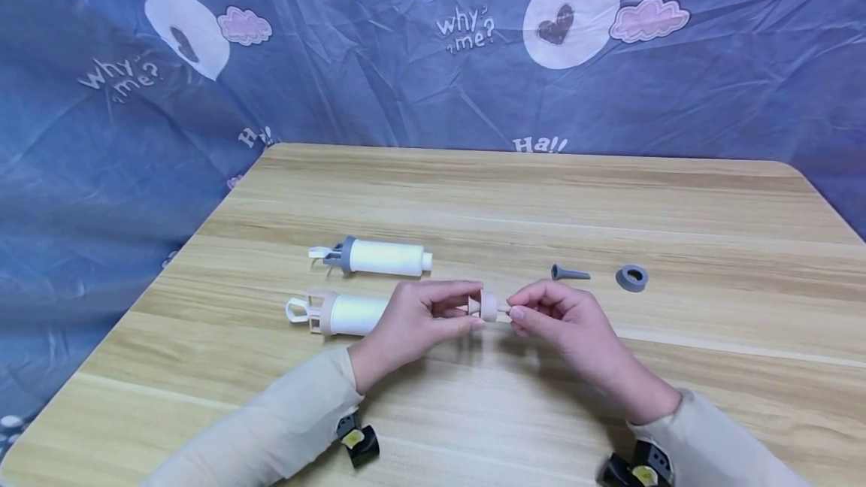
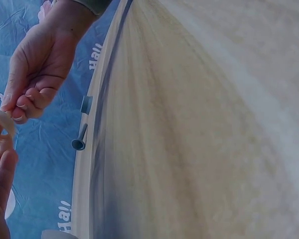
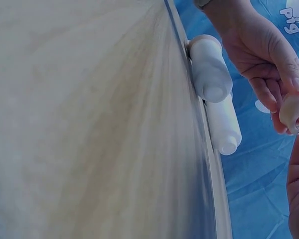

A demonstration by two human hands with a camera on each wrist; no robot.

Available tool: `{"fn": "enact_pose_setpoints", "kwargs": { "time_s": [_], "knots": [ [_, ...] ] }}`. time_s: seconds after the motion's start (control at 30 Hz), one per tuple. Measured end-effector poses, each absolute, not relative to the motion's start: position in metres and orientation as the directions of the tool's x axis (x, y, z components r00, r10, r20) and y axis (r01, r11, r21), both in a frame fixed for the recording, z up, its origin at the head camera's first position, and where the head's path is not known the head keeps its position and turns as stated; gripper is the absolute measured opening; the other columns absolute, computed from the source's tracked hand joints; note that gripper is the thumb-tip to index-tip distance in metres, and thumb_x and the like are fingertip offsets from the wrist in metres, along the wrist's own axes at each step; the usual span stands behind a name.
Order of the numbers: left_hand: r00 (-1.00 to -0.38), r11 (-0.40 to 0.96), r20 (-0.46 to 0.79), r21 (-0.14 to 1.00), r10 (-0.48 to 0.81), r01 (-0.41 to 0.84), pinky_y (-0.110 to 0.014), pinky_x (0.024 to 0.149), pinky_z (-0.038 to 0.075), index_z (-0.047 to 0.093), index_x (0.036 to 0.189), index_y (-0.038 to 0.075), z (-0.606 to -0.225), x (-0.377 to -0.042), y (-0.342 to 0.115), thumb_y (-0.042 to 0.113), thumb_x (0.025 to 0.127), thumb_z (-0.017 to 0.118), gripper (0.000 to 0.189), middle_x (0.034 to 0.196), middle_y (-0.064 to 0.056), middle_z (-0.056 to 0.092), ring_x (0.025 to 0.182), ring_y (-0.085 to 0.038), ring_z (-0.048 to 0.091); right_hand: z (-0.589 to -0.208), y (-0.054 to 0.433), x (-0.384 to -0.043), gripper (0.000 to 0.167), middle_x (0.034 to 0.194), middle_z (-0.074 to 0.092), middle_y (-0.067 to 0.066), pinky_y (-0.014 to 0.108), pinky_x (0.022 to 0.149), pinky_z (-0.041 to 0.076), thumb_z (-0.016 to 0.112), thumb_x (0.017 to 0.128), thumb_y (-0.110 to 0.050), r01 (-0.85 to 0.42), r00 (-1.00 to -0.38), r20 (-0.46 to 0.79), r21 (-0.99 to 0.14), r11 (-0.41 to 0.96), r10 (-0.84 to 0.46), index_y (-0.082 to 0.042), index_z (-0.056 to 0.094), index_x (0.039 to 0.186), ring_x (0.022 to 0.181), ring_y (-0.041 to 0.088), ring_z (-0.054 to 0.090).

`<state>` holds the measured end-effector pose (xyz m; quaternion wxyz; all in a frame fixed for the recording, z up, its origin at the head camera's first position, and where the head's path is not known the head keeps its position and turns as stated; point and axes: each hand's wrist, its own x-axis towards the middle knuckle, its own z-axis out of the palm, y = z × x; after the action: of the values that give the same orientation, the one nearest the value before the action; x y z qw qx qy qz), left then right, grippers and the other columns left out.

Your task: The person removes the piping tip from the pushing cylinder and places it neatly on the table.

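Between thumb and fingers, my left hand (image 1: 422, 318) holds a small beige ring-shaped cap (image 1: 489, 306) above the table. A beige pin (image 1: 504, 308) runs through the cap, its flared end on the left-hand side. My right hand (image 1: 571, 322) pinches the thin end of this pin between thumb and forefinger. In the right wrist view the cap (image 3: 292, 110) shows at the edge, in the fingers of the left hand (image 3: 256, 55). Behind my left hand lies a white cylinder (image 1: 357, 315) with a beige slotted collar and a loop at its end; the hand covers its right end.
Farther back lies a second white cylinder (image 1: 387, 258) with a grey collar. Right of it, beyond my right hand, are a grey flared pin (image 1: 570, 273) and a grey ring (image 1: 632, 278). A blue printed cloth (image 1: 379, 58) hangs behind the wooden table (image 1: 541, 194).
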<state>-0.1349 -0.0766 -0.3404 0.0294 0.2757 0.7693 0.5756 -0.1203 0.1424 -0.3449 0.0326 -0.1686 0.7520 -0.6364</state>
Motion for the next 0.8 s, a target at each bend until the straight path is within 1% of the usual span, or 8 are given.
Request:
{"fn": "enact_pose_setpoints", "kwargs": {
  "time_s": [0.17, 0.33, 0.43, 0.6, 0.7, 0.8],
  "knots": [
    [-0.843, 0.197, 0.275, 0.896, 0.462, 0.399, -0.021, 0.079, 0.052, 0.063, 0.114, -0.003, -0.3398, -0.1352, -0.0761, 0.007, 0.076, 0.074, 0.041, 0.108, -0.015, 0.067, 0.096, -0.017, 0.066, -0.3459, 0.1391, -0.1198, 0.014, 0.072, 0.064, -0.003, 0.024, 0.054, 0.048, 0.064, 0.084, -0.002, -0.228, -0.938, 0.180, -0.964, 0.137, -0.295, 0.008, 0.062, 0.094, 0.063, 0.009, 0.057],
    [-0.837, 0.213, 0.291, 0.880, 0.463, 0.424, -0.023, 0.077, 0.053, 0.064, 0.114, -0.001, -0.3392, -0.1352, -0.0763, 0.010, 0.076, 0.074, 0.041, 0.105, -0.012, 0.069, 0.089, -0.014, 0.066, -0.3472, 0.1354, -0.1193, 0.010, 0.070, 0.063, -0.003, 0.025, 0.053, 0.047, 0.064, 0.083, -0.002, -0.252, -0.934, 0.203, -0.958, 0.140, -0.293, 0.004, 0.064, 0.091, 0.062, 0.009, 0.056],
    [-0.842, 0.217, 0.290, 0.881, 0.454, 0.421, -0.025, 0.077, 0.054, 0.064, 0.114, 0.000, -0.3388, -0.1354, -0.0764, 0.011, 0.076, 0.075, 0.041, 0.105, -0.011, 0.069, 0.089, -0.012, 0.066, -0.3476, 0.1336, -0.1202, 0.009, 0.069, 0.062, -0.003, 0.025, 0.054, 0.047, 0.064, 0.083, -0.002, -0.256, -0.933, 0.207, -0.957, 0.138, -0.295, 0.004, 0.064, 0.090, 0.062, 0.010, 0.056],
    [-0.849, 0.203, 0.283, 0.892, 0.446, 0.404, -0.024, 0.078, 0.053, 0.065, 0.114, 0.000, -0.3384, -0.1354, -0.0762, 0.010, 0.075, 0.075, 0.041, 0.106, -0.012, 0.069, 0.090, -0.013, 0.066, -0.3476, 0.1330, -0.1212, 0.008, 0.069, 0.062, -0.002, 0.025, 0.054, 0.047, 0.064, 0.084, -0.004, -0.243, -0.937, 0.193, -0.959, 0.146, -0.292, 0.002, 0.065, 0.090, 0.063, 0.011, 0.056],
    [-0.845, 0.196, 0.296, 0.889, 0.445, 0.414, -0.024, 0.075, 0.054, 0.064, 0.114, 0.000, -0.3377, -0.1357, -0.0759, 0.009, 0.075, 0.075, 0.041, 0.106, -0.012, 0.068, 0.087, -0.010, 0.066, -0.3454, 0.1347, -0.1215, 0.013, 0.076, 0.063, 0.000, 0.027, 0.057, 0.050, 0.063, 0.086, -0.006, -0.223, -0.943, 0.175, -0.964, 0.148, -0.283, 0.003, 0.063, 0.095, 0.065, 0.013, 0.057],
    [-0.843, 0.202, 0.309, 0.881, 0.440, 0.428, -0.023, 0.070, 0.054, 0.065, 0.113, 0.000, -0.3368, -0.1367, -0.0744, 0.008, 0.075, 0.075, 0.041, 0.105, -0.012, 0.068, 0.080, -0.007, 0.065, -0.3409, 0.1377, -0.1223, 0.026, 0.092, 0.062, 0.006, 0.030, 0.066, 0.054, 0.060, 0.088, -0.006, -0.187, -0.940, 0.145, -0.976, 0.112, -0.310, 0.007, 0.056, 0.110, 0.074, 0.015, 0.060]
  ]
}}
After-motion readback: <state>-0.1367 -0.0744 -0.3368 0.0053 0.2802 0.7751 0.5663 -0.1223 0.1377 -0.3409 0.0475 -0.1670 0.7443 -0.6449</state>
